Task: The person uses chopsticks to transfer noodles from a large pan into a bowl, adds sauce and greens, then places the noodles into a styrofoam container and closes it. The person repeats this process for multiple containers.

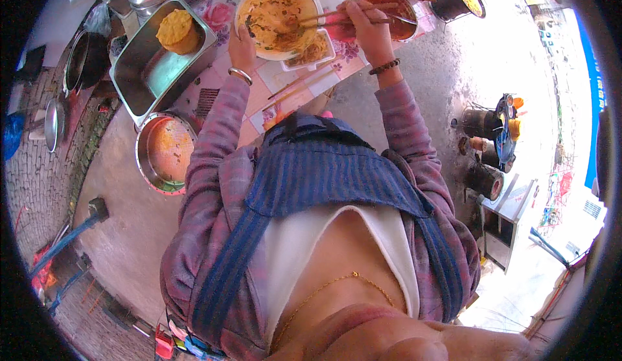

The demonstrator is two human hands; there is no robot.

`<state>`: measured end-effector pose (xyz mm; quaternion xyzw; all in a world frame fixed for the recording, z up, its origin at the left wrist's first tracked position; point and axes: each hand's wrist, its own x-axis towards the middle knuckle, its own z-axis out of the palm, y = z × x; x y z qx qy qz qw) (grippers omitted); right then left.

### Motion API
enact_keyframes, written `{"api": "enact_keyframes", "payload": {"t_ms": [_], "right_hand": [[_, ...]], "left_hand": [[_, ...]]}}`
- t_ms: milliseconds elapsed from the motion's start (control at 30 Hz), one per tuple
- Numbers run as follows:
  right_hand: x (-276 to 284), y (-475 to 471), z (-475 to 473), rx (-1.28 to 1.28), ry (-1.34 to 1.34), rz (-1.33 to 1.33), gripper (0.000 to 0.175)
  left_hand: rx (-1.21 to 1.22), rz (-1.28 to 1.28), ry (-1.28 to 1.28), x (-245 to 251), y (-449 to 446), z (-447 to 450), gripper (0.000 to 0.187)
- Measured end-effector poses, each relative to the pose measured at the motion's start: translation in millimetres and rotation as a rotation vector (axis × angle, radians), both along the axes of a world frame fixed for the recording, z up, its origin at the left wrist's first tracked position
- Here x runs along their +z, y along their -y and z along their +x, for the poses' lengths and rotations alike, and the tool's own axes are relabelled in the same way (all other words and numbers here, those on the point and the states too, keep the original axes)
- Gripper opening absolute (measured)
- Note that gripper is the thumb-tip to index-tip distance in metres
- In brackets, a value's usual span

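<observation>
My left hand [242, 47] grips the near left rim of a round bowl [313, 6]. Inside are noodles [277, 14] in orange sauce with dark green herbs. Two wooden chopsticks [335, 13] are held in my right hand [373, 33], their tips in the noodles. Under the bowl's right edge, partly covered by it, is a white takeaway box [331, 56] with noodles [311, 52] in it. Just beyond my right hand stands a pot [414, 31] of red-brown sauce with a metal utensil handle leaning in it.
A floral tablecloth [286, 99] bears loose chopsticks [296, 86]. At left are a deep steel tray [158, 81] holding a tub of yellow food [177, 31] and a perforated steel pan [165, 152] below. A black pot [459, 1] stands right; stoves [481, 123] are further off.
</observation>
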<state>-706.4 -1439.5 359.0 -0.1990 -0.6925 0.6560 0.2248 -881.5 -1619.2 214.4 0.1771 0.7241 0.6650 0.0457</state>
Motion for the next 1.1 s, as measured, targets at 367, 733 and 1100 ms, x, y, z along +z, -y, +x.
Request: {"api": "enact_keyframes", "payload": {"t_ms": [367,733,1100], "right_hand": [[-102,-39,87,-0.465,0.081,-0.337,0.028],[-187,-49,103,-0.524,-0.216,-0.935,0.028],[-42,-39,64,-0.165,-0.541,-0.657,0.027]], "left_hand": [[-0.008,-0.006,0.081,-8,2,-20,0.043],[0.007,-0.070,-0.063,16,1,-26,0.044],[0.003,-0.202,0.009,2,4,-30,0.047]]}}
